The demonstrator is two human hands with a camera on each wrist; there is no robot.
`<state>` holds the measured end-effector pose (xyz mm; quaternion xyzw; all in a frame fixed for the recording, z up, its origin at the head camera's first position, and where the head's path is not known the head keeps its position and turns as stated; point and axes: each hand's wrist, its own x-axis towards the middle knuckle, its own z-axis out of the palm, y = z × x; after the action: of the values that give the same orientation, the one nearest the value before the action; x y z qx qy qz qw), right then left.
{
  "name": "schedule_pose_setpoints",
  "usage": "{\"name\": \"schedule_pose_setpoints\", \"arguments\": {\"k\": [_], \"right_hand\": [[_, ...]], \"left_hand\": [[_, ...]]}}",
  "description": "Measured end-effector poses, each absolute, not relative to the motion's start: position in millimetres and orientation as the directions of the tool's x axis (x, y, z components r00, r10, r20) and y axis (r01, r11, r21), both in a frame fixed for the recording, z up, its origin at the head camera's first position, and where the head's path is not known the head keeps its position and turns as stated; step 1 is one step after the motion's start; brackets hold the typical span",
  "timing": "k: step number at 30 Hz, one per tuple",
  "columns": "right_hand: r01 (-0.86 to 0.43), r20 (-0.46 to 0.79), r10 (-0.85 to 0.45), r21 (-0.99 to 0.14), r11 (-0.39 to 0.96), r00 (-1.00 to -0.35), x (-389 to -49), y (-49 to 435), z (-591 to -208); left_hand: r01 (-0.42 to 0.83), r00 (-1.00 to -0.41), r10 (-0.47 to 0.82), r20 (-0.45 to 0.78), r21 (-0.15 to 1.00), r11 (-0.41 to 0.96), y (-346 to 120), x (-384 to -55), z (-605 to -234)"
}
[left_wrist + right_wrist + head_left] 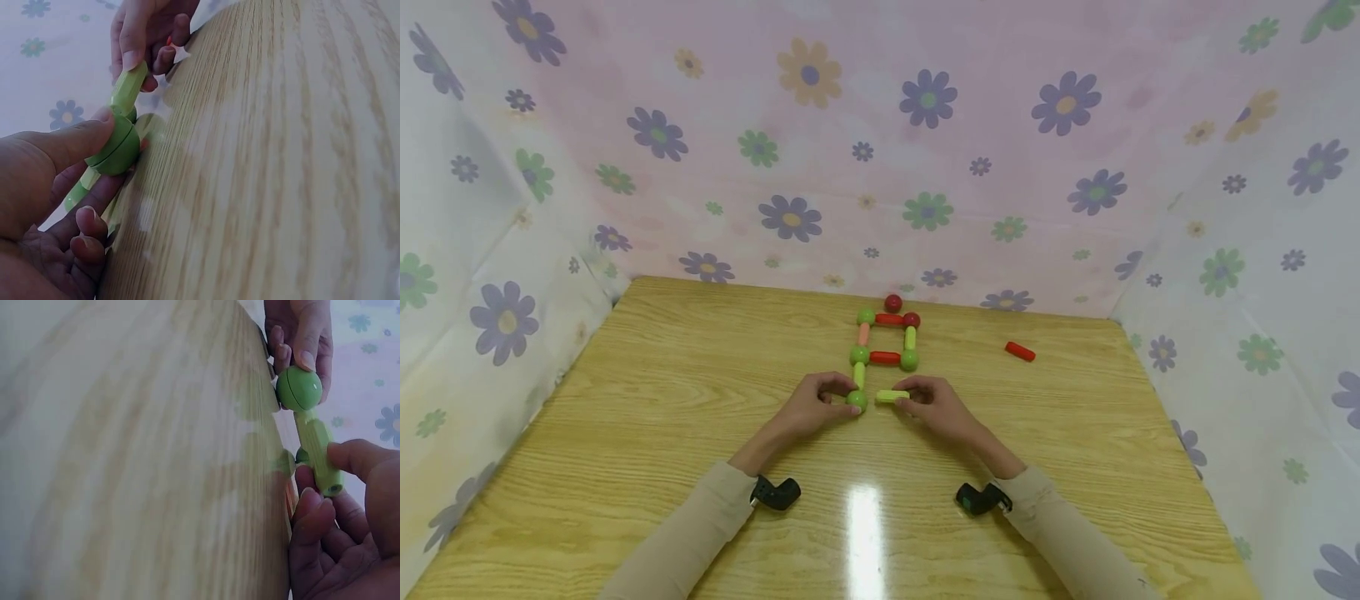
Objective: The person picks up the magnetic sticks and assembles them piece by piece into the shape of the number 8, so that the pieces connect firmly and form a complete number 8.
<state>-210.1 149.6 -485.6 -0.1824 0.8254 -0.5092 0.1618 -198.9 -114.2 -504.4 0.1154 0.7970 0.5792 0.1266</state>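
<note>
My left hand (812,406) pinches a green ball (119,147) at the near end of a figure built of rods and balls. From that ball a yellow-green rod (859,375) runs back to another green ball (860,356). Beyond it is a square with red rods (885,358), a salmon rod (863,335), a second yellow-green rod (911,338) and balls at its corners. Between thumb and fingers my right hand (940,408) holds a loose yellow-green rod (892,397). In the head view a small gap separates this rod from the near ball.
A loose red rod (1020,352) lies to the right on the wooden table (625,400). Near the back edge, a dark red ball (892,303) sits just behind the square. Flowered cloth (865,175) hangs at the back and both sides.
</note>
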Motion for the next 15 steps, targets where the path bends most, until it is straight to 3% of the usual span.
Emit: {"name": "schedule_pose_setpoints", "arguments": {"k": [15], "right_hand": [[-0.148,-0.054,-0.463,-0.910,0.388,-0.885,-215.3,153.7,-499.8]], "left_hand": [[0.032,-0.944,0.321,-0.077,0.947,0.320,-112.0,-200.0,-502.6]]}}
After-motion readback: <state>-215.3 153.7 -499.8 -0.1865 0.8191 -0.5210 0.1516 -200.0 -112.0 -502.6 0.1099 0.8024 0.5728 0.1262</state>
